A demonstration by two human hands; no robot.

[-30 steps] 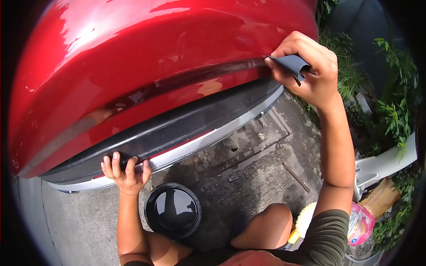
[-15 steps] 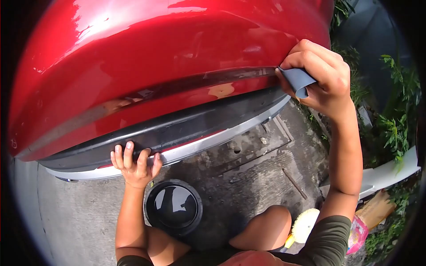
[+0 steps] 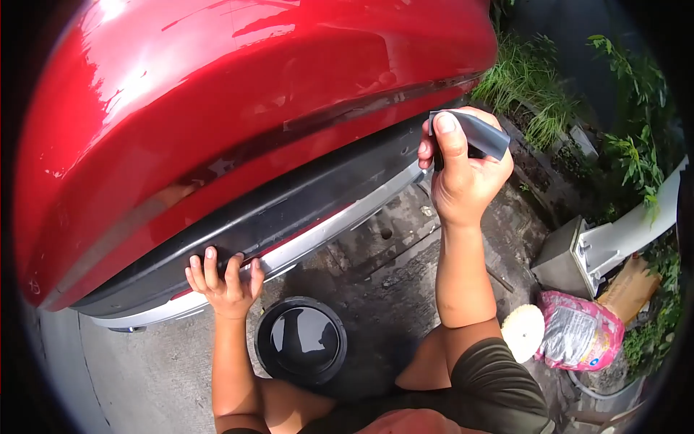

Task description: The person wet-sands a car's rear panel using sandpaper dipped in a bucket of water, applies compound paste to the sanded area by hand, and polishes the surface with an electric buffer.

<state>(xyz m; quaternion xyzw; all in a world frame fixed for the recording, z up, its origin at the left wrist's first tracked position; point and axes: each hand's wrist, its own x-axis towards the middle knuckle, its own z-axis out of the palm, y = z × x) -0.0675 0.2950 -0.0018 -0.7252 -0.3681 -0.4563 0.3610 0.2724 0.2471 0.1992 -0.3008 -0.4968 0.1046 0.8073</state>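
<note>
One hand, the left hand (image 3: 225, 286), rests spread-fingered on the black lower strip (image 3: 303, 199) of the red bumper (image 3: 275, 87); the right hand (image 3: 466, 177) has turned and left the bumper's right-hand edge, pinching the folded grey sheet (image 3: 483, 135) before it, so contact seems broken off.

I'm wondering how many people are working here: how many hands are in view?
2: the left hand at the black trim, the right hand holding a curled grey sheet. No others show.
</note>
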